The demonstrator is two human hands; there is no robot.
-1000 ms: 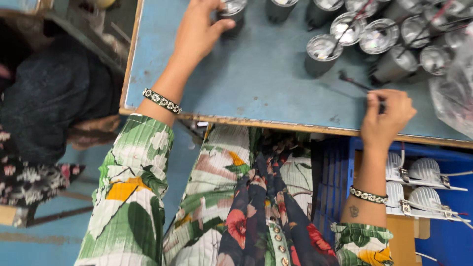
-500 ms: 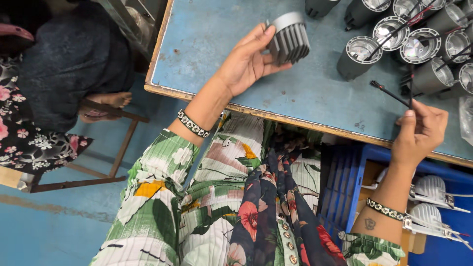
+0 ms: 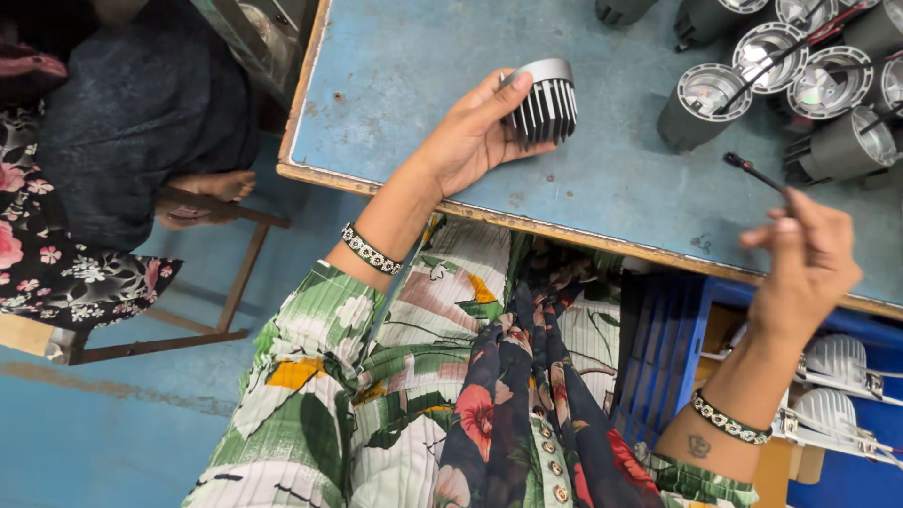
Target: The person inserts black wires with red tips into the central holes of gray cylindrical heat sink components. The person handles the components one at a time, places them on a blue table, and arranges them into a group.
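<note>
While left hand cradles finned housing — right hand pinches wire.

Blue table, grey finned housing, green floral dress, blue crate

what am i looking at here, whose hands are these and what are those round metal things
The picture comes from a camera worn on a person's head, looking down at their own two bare hands over a blue table. The left hand holds a finned metal lamp housing just above the table. The right hand pinches a thin black tool. More round lamp housings stand in a cluster at the table's far right. White lamp parts lie in a blue crate below. Another person sits at the left.
</note>
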